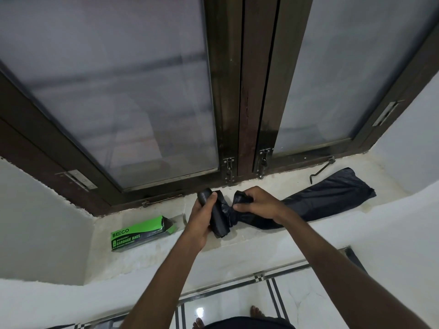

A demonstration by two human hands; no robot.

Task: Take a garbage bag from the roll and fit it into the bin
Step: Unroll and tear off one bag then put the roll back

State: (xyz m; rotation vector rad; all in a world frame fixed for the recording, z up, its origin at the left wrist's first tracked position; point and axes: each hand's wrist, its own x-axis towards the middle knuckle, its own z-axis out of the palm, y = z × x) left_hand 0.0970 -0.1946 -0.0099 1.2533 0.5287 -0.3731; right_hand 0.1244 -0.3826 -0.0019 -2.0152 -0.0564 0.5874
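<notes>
The left hand (202,217) has its fingers curled round the black garbage bag roll (217,214), thumb lying along its upper end, and holds it upright just above the window sill (273,243), near the middle of the sill's front edge. The right hand (257,203) pinches the gathered neck of the unrolled garbage bag (332,198), fingers closed tight on the bunched plastic right beside the roll; the rest of the bag trails away along the sill toward its right end, its far corner lying near the black window hook (320,170) by the back edge. The two hands are close together, so the step looks like tearing the bag free at its perforation. The main risk is that the film is twisted and bunched where the hands meet: pulled like that, it may stretch and rip ragged across the bag's body instead of parting cleanly, leaving a bag that cannot hold. If the left hand's grip is loose, the roll may simply spin and pay out more bags. A sharp pull could also drag the trailing end across the hook and snag it. The green garbage bag box (140,233) lies open near the left end of the sill, clear of the hands. No bin is in view, so the fitting remains undone.
</notes>
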